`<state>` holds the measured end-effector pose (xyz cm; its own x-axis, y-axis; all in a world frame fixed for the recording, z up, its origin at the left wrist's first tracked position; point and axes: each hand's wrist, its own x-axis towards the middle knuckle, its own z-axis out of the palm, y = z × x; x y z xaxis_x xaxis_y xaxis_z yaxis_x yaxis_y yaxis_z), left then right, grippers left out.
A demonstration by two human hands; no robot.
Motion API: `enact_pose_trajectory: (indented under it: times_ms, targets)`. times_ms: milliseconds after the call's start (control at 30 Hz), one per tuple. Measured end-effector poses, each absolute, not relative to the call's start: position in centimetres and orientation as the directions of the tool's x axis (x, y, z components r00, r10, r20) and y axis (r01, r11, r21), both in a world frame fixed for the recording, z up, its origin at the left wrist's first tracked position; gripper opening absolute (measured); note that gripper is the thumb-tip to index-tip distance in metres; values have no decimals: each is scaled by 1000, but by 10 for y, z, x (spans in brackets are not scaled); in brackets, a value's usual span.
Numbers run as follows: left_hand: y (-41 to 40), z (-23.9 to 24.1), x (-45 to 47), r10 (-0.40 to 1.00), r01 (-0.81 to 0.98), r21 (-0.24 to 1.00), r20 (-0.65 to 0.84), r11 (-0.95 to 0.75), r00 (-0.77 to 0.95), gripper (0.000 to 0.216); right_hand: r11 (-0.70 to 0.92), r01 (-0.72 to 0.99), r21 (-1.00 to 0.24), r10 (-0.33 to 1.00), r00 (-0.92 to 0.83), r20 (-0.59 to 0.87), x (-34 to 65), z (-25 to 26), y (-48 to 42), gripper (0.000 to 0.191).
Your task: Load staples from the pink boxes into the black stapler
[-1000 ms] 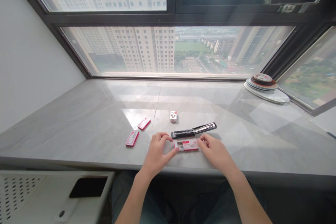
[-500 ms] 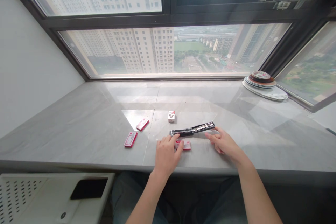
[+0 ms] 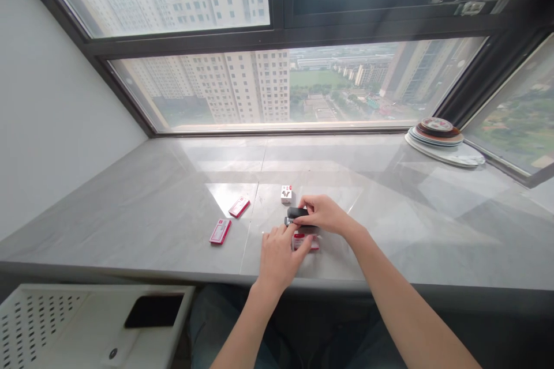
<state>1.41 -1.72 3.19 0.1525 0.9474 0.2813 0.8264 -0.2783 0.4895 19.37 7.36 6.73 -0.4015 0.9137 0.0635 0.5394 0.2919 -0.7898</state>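
Note:
A black stapler (image 3: 298, 214) lies on the grey counter, its upper arm folded back over its base. From above, my right hand (image 3: 322, 213) grips it, thumb and fingers closed on the upper arm and covering much of it. My left hand (image 3: 278, 251) rests just in front with fingers apart, the index fingertip touching the stapler's left end. Its thumb reaches over a red-and-white box (image 3: 309, 245) that lies close in front of the stapler. Behind stands a small white box (image 3: 286, 194) with a dark picture on its side.
Two more red-and-white boxes, one farther back (image 3: 239, 206) and one nearer (image 3: 220, 232), lie to the left. A stack of plates (image 3: 445, 153) sits at the far right by the window. Below the counter, a white perforated surface (image 3: 86, 334) carries a dark phone-like slab (image 3: 154, 311).
The stapler was spread out long, its upper arm swung to the right. My right hand has moved left and folded that arm over the base. My left hand stays about where it was.

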Motion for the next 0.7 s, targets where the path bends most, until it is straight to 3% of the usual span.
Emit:
enact_pose_trajectory:
  times_ms: [133,233,367,533,700]
  targets:
    - [-20,29,15,914,805,453,314,-382,257,38,352,601,-718,900,-427,83,192,65,71,24]
    - [-23,23,12,872,778,413,342,-473,349,29,343,635,-692,914,-395,91,194,61,72,24]
    - [-22,23,-17,903,885,348,399,-308,158,9,326,651,-685,921,-383,74,195,56,73,27]
    - [-13,28,-86,863,953,303,483,-4,-150,12,297,652,-698,931,-359,62,195,53,71,28]
    - [3,22,-142,890,919,378,450,-115,-74,18,278,664,-694,941,-334,58,194,53,71,29]
